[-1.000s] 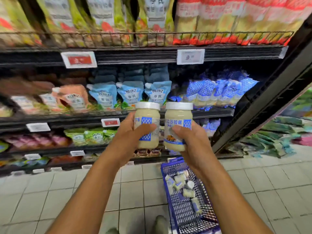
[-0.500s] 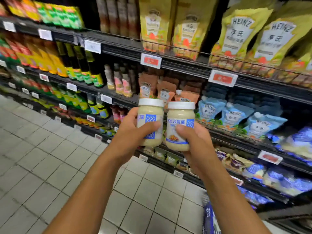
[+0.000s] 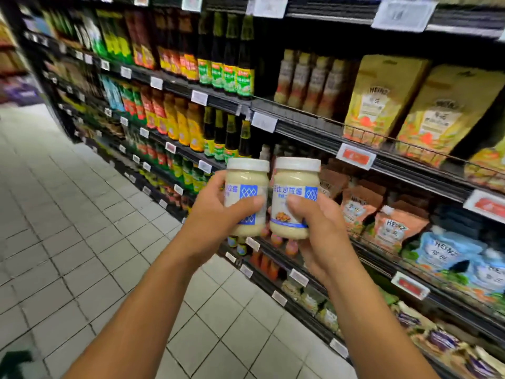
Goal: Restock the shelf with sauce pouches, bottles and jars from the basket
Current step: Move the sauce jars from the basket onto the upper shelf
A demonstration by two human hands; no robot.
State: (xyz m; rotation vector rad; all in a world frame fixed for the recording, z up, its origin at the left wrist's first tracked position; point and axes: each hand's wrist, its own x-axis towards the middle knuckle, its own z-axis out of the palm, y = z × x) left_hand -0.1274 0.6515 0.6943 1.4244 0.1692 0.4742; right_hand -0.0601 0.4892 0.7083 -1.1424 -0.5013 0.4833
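My left hand grips a jar of pale salad dressing with a white lid and a blue label. My right hand grips a second, matching jar. Both jars stand upright side by side, almost touching, held at chest height in front of the shelf. The basket is out of view.
Dark sauce bottles and yellow and red bottles fill the shelves to the left. Heinz pouches, yellow, orange and blue, hang to the right. Price tags line the shelf edges. Grey tiled floor stretches left.
The view has swung left along the aisle; the blue basket on the floor has left the frame. Both hands still hold the jars together, now before the bottle section.
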